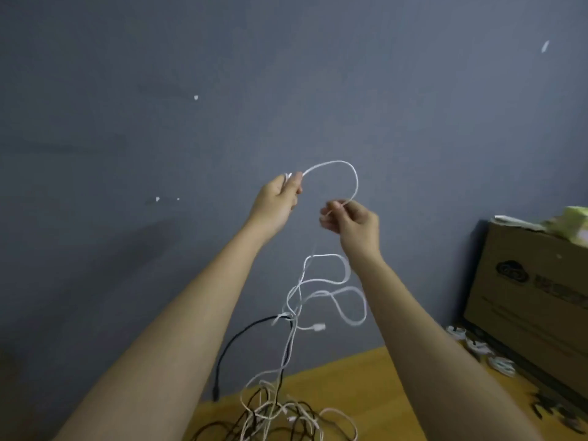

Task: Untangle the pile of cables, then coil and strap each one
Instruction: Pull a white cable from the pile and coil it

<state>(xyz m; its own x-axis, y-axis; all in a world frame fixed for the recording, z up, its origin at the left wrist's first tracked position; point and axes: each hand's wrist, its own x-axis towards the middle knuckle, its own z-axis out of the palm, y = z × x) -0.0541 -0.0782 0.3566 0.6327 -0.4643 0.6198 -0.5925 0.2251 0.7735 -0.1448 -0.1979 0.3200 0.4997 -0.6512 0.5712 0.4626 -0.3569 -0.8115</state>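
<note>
- Holding a white cable (331, 163) up in front of a grey-blue wall (159, 90), both arms raised & stretched fwd.
- Left hand (280, 198) pinches the cable near one end, fingers curled round it; a short white tip pokes out past the fingertips.
- Right hand (353, 218) pinches the same cable further along, betw. thumb & forefinger, other fingers loosely curled.
- Betw. the two hands the cable arcs up into a rounded loop, higher than either hand.
- Below the right hand the cable hangs down in several loose loops, crossing itself in a knot-like snarl approx. mid-air.
- White plug end (318, 327) dangles just right of that snarl.
- Black cable (241, 332) is caught in the same snarl; it bows out left & drops, its connector hanging near the table edge.
- Rest of the pile of cables (280, 415), white & black mixed, lies tangled on the wooden table (366, 377) at bottom centre, directly under the hanging strands.
- Cardboard box (534, 300) stands on the table at right, printed logo on its side, sth pale green & white on top.
- Coiled white cables (477, 346) sit in a row along the box's foot; blurry, can't tell if strapped.
- Small dark items at far bottom right, too blurred to ID.
</note>
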